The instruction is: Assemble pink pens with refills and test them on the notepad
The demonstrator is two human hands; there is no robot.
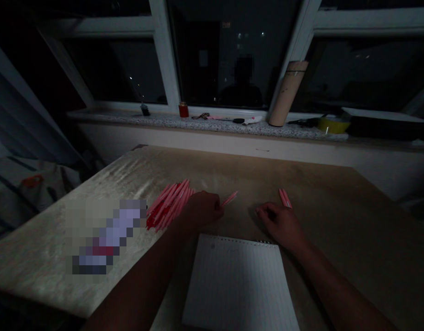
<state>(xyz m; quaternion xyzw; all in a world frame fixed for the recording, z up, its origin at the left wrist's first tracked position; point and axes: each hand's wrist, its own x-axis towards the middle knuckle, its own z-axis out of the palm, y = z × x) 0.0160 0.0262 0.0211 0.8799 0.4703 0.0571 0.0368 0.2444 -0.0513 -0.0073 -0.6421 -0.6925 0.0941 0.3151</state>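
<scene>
My left hand [205, 209] is closed, with a slim pink pen [230, 198] sticking out past its fingers to the right. Whether it is one pen or two together cannot be made out. Just left of that hand lies a heap of pink and red pens [169, 202], partly covered by the hand and wrist. My right hand [281, 224] is loosely curled over the table, a gap showing between thumb and fingers and nothing visible in it. Two pink pens [284, 197] lie right behind its knuckles, their near ends hidden. Between my forearms is a lined spiral notepad [237, 280].
A blurred-out purplish item [118, 230] lies on the table [322, 184] at left. Along the window sill [157, 120] stand a red jar [183, 110], a tall tan tube [288, 94] leaning on the frame, and a yellow roll [332, 124]. The room is dim.
</scene>
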